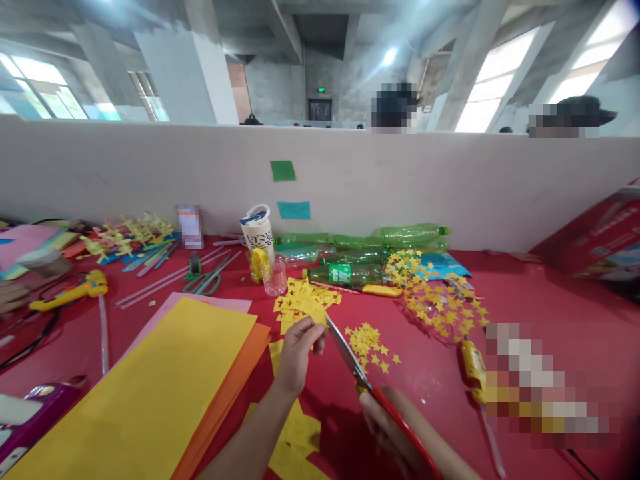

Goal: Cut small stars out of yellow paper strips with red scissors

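My left hand (299,353) is closed in a pinch at the edge of a piece of yellow paper (316,315); its outline merges with the punched yellow paper scraps (295,299) behind it. In my right hand (385,413) is a pair of scissors (353,357) with red handles, the blade tips close to my left fingertips. Small yellow paper stars (367,340) lie in a heap to the right of the blades. Below my left wrist are more yellow paper pieces (295,437), partly hidden by the forearm.
Yellow sheets (165,373) over orange paper (230,387) lie at left. Green bottles (360,273), a white cup (257,233) and a yellow cutter (381,291) stand or lie behind. Glue guns (95,285) flank both sides. Another person's hand (11,297) shows far left.
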A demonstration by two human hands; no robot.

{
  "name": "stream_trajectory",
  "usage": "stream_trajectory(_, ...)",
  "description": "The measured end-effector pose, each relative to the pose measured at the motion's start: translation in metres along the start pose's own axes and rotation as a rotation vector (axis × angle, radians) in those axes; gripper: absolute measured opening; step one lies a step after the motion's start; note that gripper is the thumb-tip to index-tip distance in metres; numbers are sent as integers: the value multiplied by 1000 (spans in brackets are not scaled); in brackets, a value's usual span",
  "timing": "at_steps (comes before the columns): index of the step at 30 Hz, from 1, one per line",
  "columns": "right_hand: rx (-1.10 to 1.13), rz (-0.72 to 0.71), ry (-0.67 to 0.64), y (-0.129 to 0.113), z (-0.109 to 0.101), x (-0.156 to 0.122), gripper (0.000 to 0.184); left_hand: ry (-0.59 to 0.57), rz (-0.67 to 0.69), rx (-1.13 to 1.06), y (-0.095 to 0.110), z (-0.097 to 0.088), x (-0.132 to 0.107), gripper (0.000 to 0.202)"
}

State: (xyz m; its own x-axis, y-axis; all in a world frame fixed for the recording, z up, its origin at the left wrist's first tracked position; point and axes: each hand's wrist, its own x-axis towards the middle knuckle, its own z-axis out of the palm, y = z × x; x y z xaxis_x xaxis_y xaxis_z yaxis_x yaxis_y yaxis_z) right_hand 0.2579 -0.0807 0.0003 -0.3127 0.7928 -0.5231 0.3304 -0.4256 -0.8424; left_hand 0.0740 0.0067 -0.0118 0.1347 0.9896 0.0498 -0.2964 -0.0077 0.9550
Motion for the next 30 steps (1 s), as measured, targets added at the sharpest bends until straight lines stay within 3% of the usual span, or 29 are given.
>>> stream_trajectory(6,15,-86,48,-4,8,-1,51,38,4,-44,3,-1,2,25)
stream_trajectory(12,54,-131,136,-1,15,2,52,-34,-47,-57,7,4,-1,23)
stream_trajectory(20,34,-116,129,-2,17,3,52,31,3,-76,7,0,2,20)
stream_trajectory(30,-44,-197,101,6,12,2,58,-22,6,32,7,-6,5,19)
